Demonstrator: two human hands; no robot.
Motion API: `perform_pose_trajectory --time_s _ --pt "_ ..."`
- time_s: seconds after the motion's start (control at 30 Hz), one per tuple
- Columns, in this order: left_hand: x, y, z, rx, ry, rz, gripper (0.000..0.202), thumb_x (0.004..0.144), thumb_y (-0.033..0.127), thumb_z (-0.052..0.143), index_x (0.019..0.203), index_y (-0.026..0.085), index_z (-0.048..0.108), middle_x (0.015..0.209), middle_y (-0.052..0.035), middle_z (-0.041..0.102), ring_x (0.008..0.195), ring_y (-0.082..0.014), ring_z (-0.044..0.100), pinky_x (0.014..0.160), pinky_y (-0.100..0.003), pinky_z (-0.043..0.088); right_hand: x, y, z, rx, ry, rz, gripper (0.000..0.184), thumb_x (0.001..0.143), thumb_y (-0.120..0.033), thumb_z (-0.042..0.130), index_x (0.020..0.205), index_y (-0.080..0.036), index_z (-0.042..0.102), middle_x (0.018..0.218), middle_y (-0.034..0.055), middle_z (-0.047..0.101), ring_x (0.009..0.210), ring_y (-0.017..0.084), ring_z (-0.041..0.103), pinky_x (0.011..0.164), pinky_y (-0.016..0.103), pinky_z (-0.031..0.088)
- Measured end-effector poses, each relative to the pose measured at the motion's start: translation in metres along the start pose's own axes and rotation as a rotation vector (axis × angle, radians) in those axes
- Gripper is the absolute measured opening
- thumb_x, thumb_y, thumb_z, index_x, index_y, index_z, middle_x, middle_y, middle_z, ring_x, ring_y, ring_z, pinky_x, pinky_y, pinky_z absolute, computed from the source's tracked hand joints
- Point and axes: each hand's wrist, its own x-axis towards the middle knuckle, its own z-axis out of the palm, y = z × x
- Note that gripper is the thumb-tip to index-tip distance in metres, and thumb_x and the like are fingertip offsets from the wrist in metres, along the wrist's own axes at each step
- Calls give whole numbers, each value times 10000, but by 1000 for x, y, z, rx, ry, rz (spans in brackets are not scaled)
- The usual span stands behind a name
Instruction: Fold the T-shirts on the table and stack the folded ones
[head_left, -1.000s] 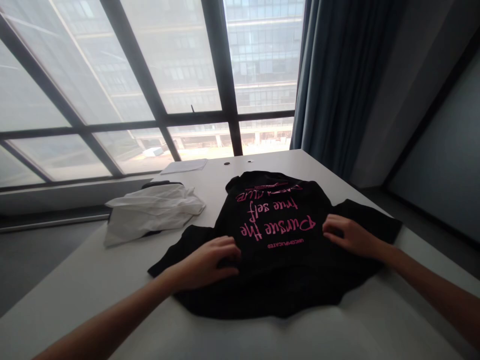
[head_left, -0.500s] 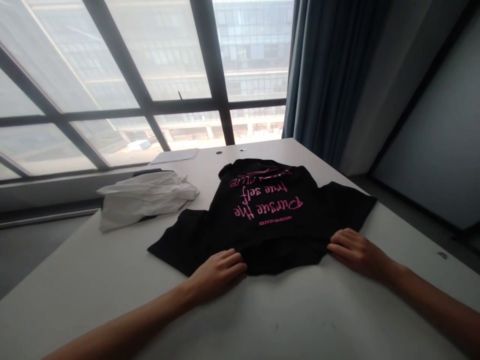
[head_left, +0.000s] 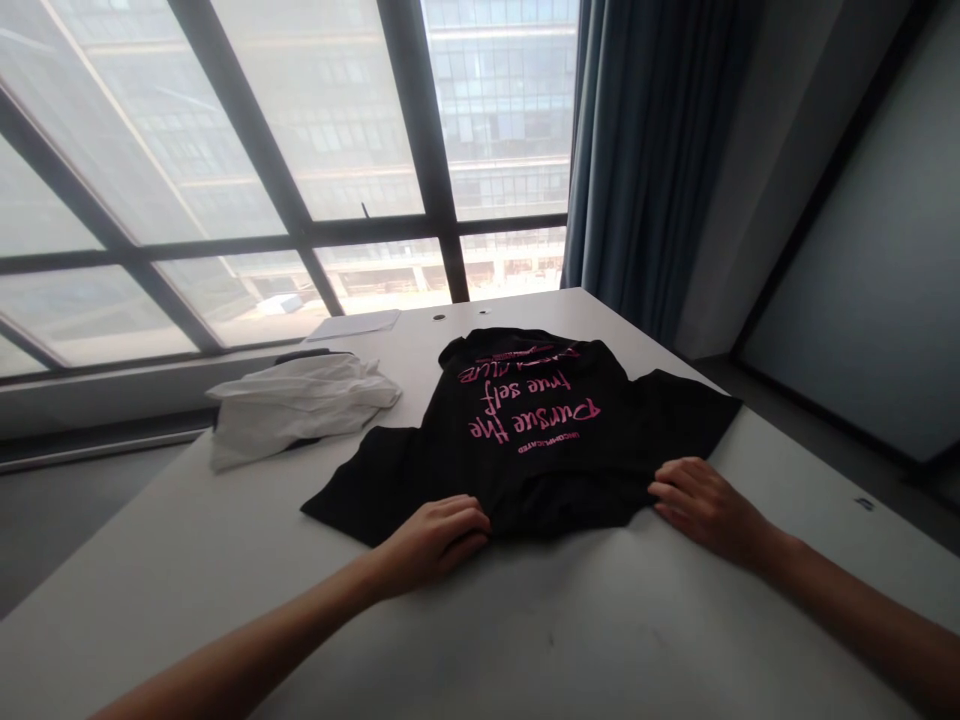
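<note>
A black T-shirt (head_left: 540,470) with pink lettering lies spread on the white table (head_left: 525,640), its print upside down to me and both sleeves stretched out to the sides. At the near edge of the shirt, left of the middle, my left hand (head_left: 439,540) has its fingers closed on the cloth. My right hand (head_left: 701,505) pinches the same near edge farther right, close to the right sleeve. The fingertips of both hands are partly hidden by the knuckles and fabric.
Crumpled white cloth (head_left: 300,400) lies on a dark item at the table's left side. Behind it is a flat white sheet (head_left: 356,325). A small dark object (head_left: 865,504) sits near the right edge. Windows and a blue curtain (head_left: 645,180) stand beyond the table.
The camera view has tilted slightly upward. Both hands keep their hold on the shirt's near edge, and the shirt lies almost as before.
</note>
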Motion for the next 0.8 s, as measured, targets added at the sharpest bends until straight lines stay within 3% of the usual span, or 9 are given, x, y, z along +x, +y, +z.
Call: perform_pose_trajectory --time_s 0.1,0.27,0.4,0.53,0.67,0.8 --pt "2 -4 5 -76 76 -21 144 1025 254 493 1023 177 615 924 -69 627 819 -151 596 752 -254 481 7 -5 3 -45 -52 21 204 959 -129 512 947 -226 691 936 64 672 943 235 616 882 407 453" --pt "4 -9 6 -157 207 -91 150 1024 270 496 974 172 598 883 -45 617 786 -144 583 740 -262 476 18 -6 3 -120 -111 56 336 934 -63 452 1071 -224 714 1084 98 702 1061 282 606 955 463 438" --pt "4 -12 7 -175 192 -116 161 1022 287 504 969 169 601 885 -40 621 788 -143 585 742 -260 473 25 -8 6 -271 -156 68 451 880 10 420 1169 -201 694 1227 127 667 1153 315 567 1012 507 408" --pt "2 -13 10 -156 127 -103 151 1023 278 505 983 171 605 905 -45 628 800 -140 592 751 -253 479 29 -7 11 -283 -178 96 383 902 -4 431 1064 -199 718 1010 112 702 987 285 611 942 470 447" --pt "0 -9 8 -76 79 -33 157 1028 259 497 1012 174 628 921 -67 638 808 -143 607 740 -246 489 18 3 5 -153 -97 80 331 947 -70 439 1064 -205 718 966 92 712 924 257 639 918 445 464" --pt "-3 2 1 45 61 118 171 1030 236 493 1063 177 650 905 -85 647 798 -155 615 730 -253 497 -2 13 -16 -45 62 123 282 967 -149 455 1094 -226 696 1008 91 719 959 254 658 917 442 480"
